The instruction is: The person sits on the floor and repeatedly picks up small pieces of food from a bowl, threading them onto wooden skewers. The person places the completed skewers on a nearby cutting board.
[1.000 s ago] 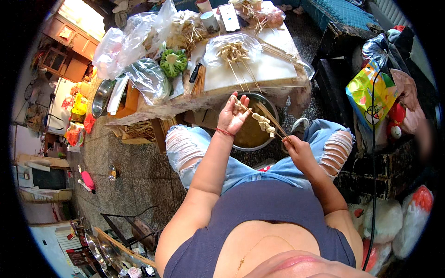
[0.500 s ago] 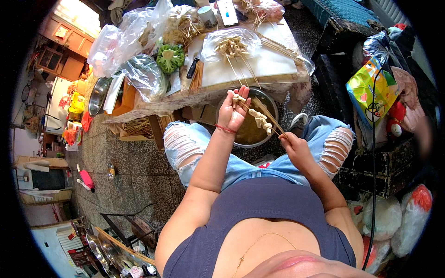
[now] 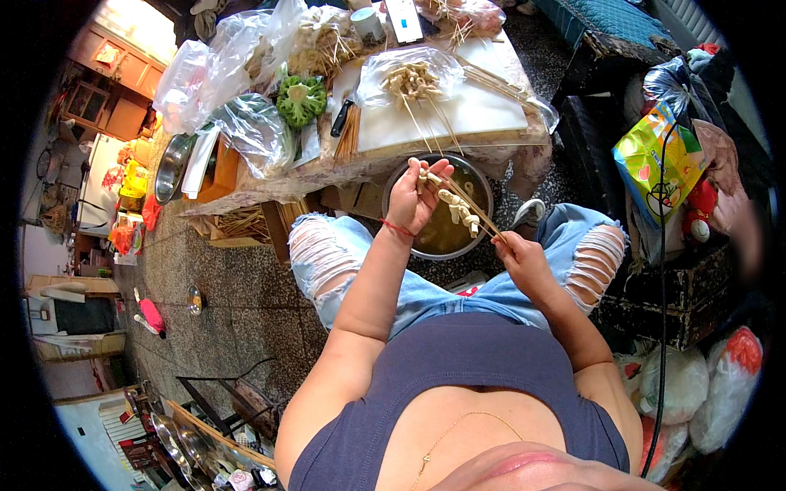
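Observation:
My right hand (image 3: 524, 258) is closed around the lower ends of a few thin bamboo skewers (image 3: 486, 221), which slant up to the left. Pale knotted pieces of food (image 3: 459, 213), like bean curd knots, are threaded on one of them. At the tip end, my left hand (image 3: 413, 203) is palm up with its fingers curled around another pale knot (image 3: 425, 177). Below both hands stands a metal basin (image 3: 438, 257) of cloudy liquid. On the table just beyond, finished skewers of similar knots (image 3: 412, 82) lie on a clear plastic bag.
The cloth-covered table (image 3: 270, 190) holds a white board (image 3: 483, 114), a black-handled knife (image 3: 342, 119), bare skewers (image 3: 347, 139), a green leafy vegetable (image 3: 300, 101), plastic bags (image 3: 217, 74) and a phone (image 3: 403, 20). A dark chest (image 3: 663, 303) with bags stands at the right.
My left hand has shifted slightly down and its fingers have curled in more around the knot. The skewers tilt a little differently, while my right hand has hardly moved.

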{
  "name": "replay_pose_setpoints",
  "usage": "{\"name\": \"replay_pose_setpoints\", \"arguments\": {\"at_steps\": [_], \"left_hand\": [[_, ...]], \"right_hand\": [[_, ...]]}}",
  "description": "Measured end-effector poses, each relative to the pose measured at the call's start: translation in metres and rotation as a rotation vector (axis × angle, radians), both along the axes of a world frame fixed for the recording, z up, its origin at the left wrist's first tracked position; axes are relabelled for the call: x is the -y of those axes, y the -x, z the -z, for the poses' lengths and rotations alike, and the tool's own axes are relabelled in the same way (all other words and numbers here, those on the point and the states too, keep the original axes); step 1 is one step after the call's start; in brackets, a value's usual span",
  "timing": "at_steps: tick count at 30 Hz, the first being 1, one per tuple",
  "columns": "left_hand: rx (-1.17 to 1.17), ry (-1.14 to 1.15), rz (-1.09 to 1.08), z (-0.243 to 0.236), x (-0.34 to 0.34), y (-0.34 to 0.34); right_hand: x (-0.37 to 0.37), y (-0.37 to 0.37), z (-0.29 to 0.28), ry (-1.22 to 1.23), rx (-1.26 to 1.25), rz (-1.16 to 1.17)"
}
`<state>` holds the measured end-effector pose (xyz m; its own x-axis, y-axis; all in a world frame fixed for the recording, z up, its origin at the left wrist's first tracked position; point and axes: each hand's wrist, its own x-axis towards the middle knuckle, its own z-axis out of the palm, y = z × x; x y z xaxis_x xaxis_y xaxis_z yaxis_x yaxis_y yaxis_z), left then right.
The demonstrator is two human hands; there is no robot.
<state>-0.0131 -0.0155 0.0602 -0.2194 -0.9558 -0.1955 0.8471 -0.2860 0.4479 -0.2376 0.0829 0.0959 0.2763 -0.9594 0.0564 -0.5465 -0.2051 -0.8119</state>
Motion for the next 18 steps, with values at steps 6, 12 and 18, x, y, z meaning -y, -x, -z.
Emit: {"name": "replay_pose_setpoints", "arguments": {"at_steps": [6, 12, 18], "left_hand": [[0.06, 0.075, 0.027, -0.003, -0.004, 0.009], [0.128, 0.097, 0.009, -0.006, -0.008, 0.016], [0.118, 0.188, 0.011, -0.012, -0.008, 0.018]], "right_hand": [[0.001, -0.012, -0.007, -0.065, 0.054, 0.028], [0.004, -0.022, 0.001, -0.035, 0.102, 0.056], [0.01, -0.019, 0.011, -0.286, 0.283, 0.092]]}}
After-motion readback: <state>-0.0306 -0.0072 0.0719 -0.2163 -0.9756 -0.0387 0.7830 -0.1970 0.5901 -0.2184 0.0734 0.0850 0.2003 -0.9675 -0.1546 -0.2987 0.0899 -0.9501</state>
